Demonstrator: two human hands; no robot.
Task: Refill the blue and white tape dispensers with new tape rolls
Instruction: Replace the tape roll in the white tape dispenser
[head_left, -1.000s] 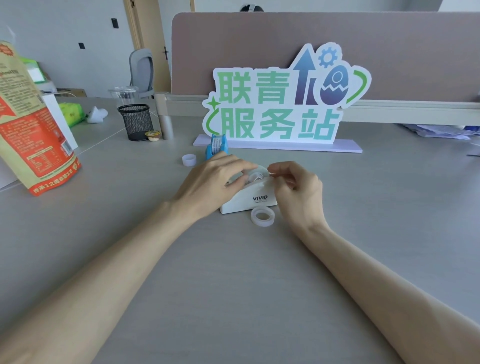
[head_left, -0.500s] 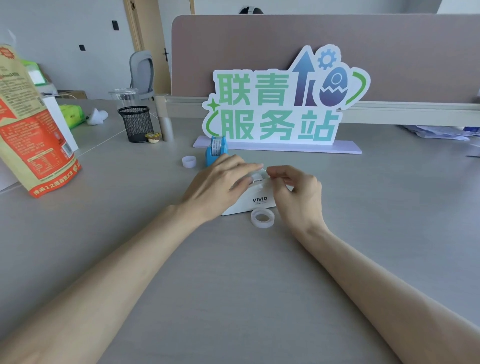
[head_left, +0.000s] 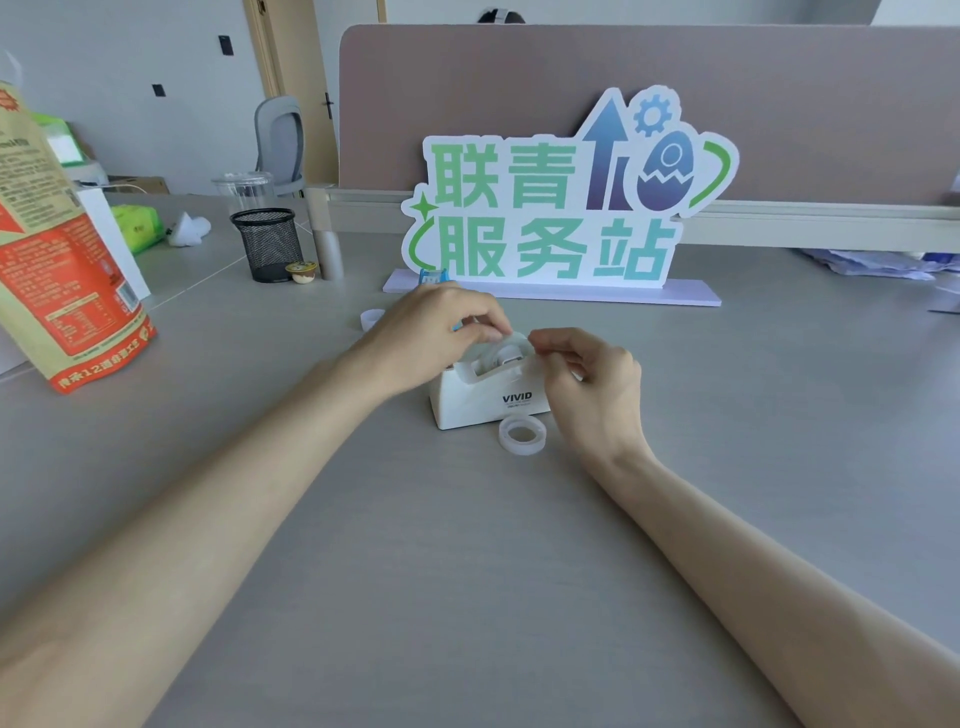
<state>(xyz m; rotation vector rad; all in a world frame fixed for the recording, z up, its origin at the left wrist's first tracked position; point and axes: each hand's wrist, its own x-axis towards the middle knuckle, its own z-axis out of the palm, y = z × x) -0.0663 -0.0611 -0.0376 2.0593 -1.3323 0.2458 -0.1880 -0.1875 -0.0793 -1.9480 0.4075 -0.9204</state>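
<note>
The white tape dispenser, marked VIVID, stands on the grey desk with a clear tape roll seated in its well. My left hand reaches over the dispenser's back and its fingertips rest on the top of that roll. My right hand pinches the roll's loose end at the dispenser's right side. A second clear tape roll lies flat in front of the dispenser. The blue dispenser is mostly hidden behind my left hand. A small white core lies to its left.
A green and blue sign on a lilac base stands behind the dispensers. A black mesh pen cup and a small sauce tub sit at the back left. A tall orange food bag stands at the left edge.
My left hand has lifted off the dispenser's side onto the top of the roll, so the roll and the white body now show. My right hand keeps pinching the tape end.
</note>
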